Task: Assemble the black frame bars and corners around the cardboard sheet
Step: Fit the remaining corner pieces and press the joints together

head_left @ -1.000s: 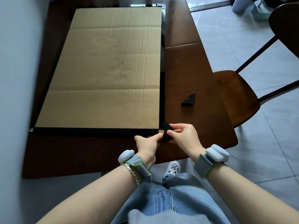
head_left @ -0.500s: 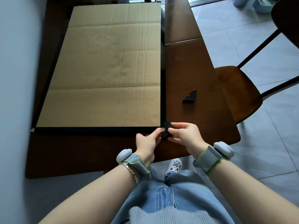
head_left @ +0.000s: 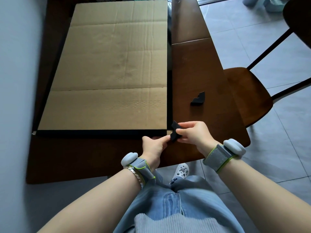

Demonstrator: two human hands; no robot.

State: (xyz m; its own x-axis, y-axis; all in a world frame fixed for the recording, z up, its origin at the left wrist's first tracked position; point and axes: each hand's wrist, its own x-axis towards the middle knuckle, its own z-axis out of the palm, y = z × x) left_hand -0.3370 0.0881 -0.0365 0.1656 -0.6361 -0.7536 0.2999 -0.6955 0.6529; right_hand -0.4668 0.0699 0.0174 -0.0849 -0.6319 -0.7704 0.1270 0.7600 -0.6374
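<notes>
Black corners (head_left: 174, 132) (head_left: 198, 99) two, cardboard sheet (head_left: 109, 73) one

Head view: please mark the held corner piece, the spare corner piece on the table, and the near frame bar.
held corner piece (head_left: 174, 128): head view, its exposed upper end.
spare corner piece (head_left: 198, 99): head view, middle of its body.
near frame bar (head_left: 101, 132): head view, mid-length of its top face.

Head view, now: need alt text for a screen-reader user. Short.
The right hand pinches a black corner piece at the near right corner of the cardboard sheet, where the near bar and right bar meet; the left hand rests at the near bar's end. A spare corner piece lies on the brown table.
</notes>
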